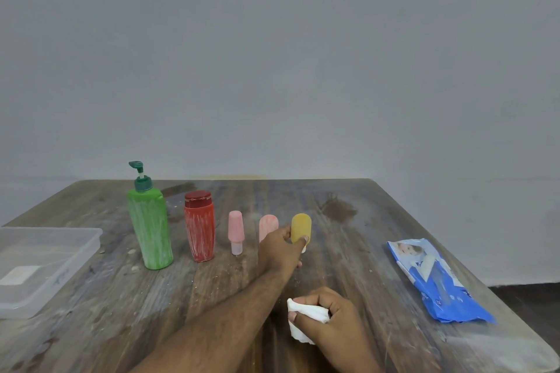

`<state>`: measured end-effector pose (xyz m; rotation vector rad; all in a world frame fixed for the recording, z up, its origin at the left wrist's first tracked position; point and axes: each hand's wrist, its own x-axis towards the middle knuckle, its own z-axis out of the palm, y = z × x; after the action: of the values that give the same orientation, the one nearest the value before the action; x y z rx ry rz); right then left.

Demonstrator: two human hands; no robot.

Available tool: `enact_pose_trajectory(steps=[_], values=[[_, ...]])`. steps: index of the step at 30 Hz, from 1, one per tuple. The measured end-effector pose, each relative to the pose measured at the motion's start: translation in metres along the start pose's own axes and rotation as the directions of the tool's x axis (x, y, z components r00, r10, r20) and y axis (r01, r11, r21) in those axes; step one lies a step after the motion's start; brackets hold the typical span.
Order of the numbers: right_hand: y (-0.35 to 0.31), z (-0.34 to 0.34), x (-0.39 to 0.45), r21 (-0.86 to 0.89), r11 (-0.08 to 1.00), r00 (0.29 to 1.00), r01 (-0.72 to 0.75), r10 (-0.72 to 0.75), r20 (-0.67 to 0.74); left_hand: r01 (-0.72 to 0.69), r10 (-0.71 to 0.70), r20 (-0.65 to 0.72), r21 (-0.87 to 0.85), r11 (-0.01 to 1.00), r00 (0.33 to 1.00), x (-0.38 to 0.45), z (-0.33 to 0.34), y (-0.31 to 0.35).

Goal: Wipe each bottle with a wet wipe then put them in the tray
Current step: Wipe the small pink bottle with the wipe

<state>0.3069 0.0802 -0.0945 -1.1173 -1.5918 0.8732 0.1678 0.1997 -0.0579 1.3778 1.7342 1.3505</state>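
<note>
5 bottles stand in a row on the wooden table [378,221], all streaked with white residue: a green pump bottle [150,230], a red bottle [199,230], a small pink bottle [236,230], a second pink bottle [268,225] and a small yellow bottle [301,228] at the right end. The left hand [280,251] reaches across the body and pinches the yellow bottle, thumb on its near right side and the fingers wrapped behind it; whether its base is on the table or just lifted cannot be told. The bottle's long axis is upright, rounded end up, pale cap down.

The right hand [328,316] rests nearer the person, fingers curled around a crumpled white wet wipe [306,318]. The wipe lies directly toward the person from the yellow bottle, so bringing bottle and wipe together looks like a short pull toward the body.

The clear plastic tray [75,236] sits at the far left edge, well apart from the yellow bottle, with all 4 other bottles between them. It holds no bottles, so the task seems to be at its first one. A blue wet wipe packet [439,285] lies to the right.
</note>
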Motion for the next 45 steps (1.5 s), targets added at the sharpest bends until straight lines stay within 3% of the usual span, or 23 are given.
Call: enact_pose_trajectory(steps=[13,20,27,36,40,45], values=[[0.005,0.000,0.000,0.003,1.000,1.000,-0.003,0.003,0.007,0.089,-0.081,0.074,-0.121,0.989,0.994,-0.028,-0.029,-0.018],[0.005,0.005,0.002,0.097,0.993,0.998,-0.066,0.066,0.000,0.162,-0.160,0.025,-0.145,0.976,0.987,-0.032,-0.072,-0.035],[0.003,0.004,0.001,0.118,0.990,0.998,-0.070,0.069,0.016,0.085,-0.090,0.110,0.051,0.995,0.990,-0.008,-0.061,-0.029],[0.005,0.003,0.002,0.090,0.995,0.999,-0.046,0.045,0.008,0.075,-0.088,0.091,0.144,0.987,0.992,0.003,-0.053,-0.028],[-0.001,0.003,0.002,0.128,0.991,0.999,-0.035,0.037,-0.007,-0.022,0.014,0.205,0.038,0.999,0.979,-0.023,-0.074,-0.034],[-0.001,0.006,0.000,0.073,0.996,0.998,-0.047,0.049,-0.025,-0.028,0.052,0.302,-0.081,0.996,0.952,-0.056,-0.123,-0.062]])
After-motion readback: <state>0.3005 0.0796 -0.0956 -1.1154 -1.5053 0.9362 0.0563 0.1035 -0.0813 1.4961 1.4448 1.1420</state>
